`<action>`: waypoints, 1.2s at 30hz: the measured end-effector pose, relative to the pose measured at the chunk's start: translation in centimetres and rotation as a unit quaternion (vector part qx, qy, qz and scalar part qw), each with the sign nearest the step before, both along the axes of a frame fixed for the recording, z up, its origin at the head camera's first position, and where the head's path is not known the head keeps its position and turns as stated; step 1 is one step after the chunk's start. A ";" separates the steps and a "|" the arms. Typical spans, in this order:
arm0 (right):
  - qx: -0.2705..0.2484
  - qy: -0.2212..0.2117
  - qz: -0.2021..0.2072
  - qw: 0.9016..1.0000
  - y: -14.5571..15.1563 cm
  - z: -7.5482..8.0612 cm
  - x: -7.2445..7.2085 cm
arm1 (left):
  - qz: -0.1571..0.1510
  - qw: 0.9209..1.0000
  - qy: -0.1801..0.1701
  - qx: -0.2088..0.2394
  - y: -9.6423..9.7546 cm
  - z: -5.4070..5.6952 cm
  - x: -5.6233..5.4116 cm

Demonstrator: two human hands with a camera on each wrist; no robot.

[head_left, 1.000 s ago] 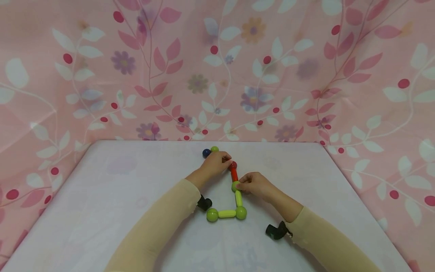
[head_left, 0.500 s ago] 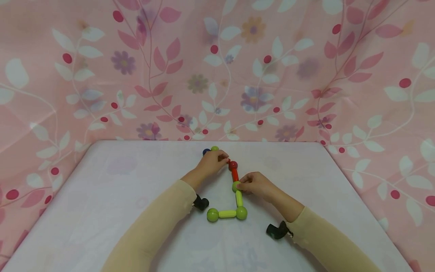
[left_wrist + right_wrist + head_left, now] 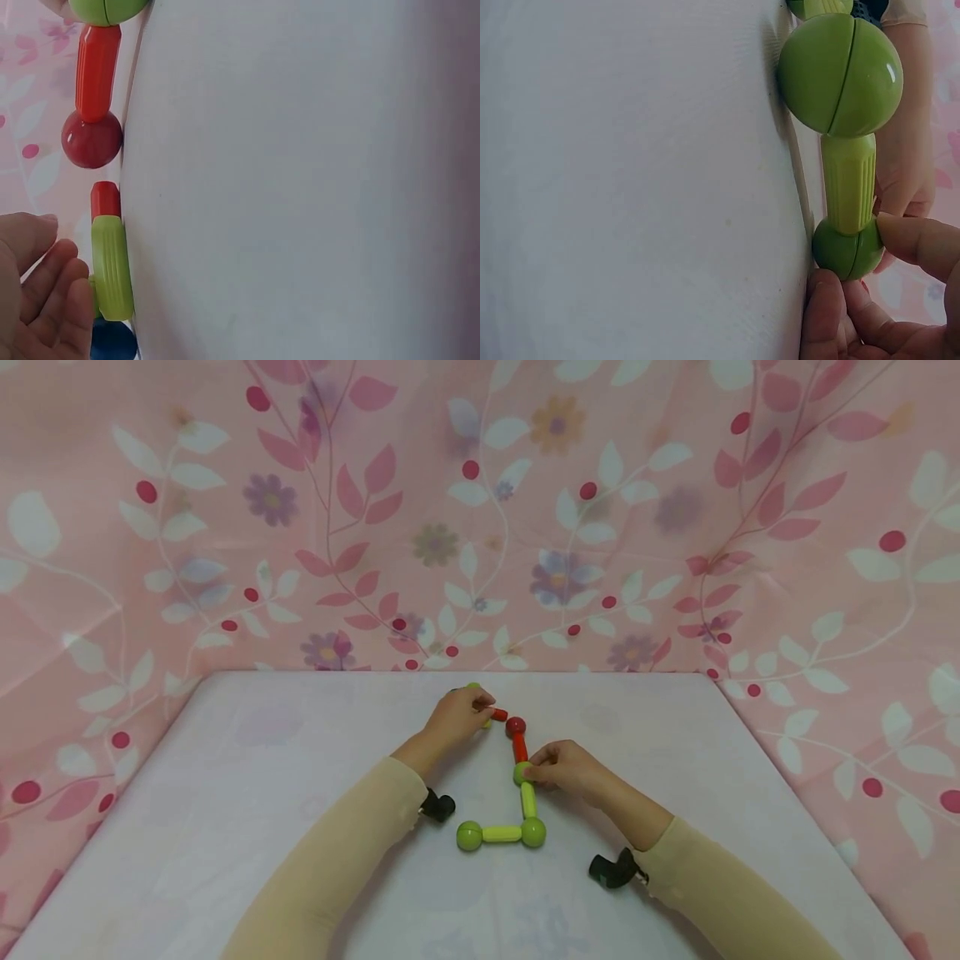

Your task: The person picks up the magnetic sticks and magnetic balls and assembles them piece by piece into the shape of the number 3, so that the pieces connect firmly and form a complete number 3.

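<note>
My right hand [image 3: 567,768] pinches a green ball [image 3: 840,251] between thumb and fingers. From it a red rod [image 3: 520,747] leads to a red ball [image 3: 515,727]. A yellow-green rod [image 3: 849,184] joins the pinched ball to a larger green corner ball [image 3: 533,832]. Another yellow-green rod [image 3: 502,834] ends in a green ball [image 3: 469,836]. My left hand [image 3: 453,720] has loosely bent fingers beside a short red rod [image 3: 105,199] and a yellow-green rod [image 3: 112,270], with a gap to them in the left wrist view. That red rod lies apart from the red ball.
A dark blue ball [image 3: 115,341] sits past the loose rods, mostly hidden by my left hand in the head view. A green ball [image 3: 473,686] peeks out behind that hand. The white table [image 3: 247,760] meets a pink floral curtain [image 3: 420,510] at the back.
My left hand has moved left from the red ball, baring the loose red rod and leaving a gap. My right hand still pinches the green ball and has hardly moved.
</note>
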State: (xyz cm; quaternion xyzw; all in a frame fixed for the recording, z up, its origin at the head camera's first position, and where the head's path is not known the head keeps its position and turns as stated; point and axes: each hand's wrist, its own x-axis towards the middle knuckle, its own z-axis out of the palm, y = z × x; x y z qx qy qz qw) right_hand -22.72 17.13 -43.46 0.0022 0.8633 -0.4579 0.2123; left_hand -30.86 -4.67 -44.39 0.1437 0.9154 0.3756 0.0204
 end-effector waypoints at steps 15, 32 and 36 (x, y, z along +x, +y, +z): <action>0.006 -0.011 -0.004 1.000 0.0 0.3 0.1 | -0.004 0.999 -0.022 -0.045 -1.4 -0.1 0.4; 0.007 -0.004 0.006 1.000 0.2 -0.1 -0.1 | -0.024 0.997 -0.050 -0.061 -3.3 0.0 1.2; 0.013 -0.004 0.003 1.000 0.2 -0.1 0.0 | -0.021 0.996 -0.058 -0.061 -3.6 -0.2 1.3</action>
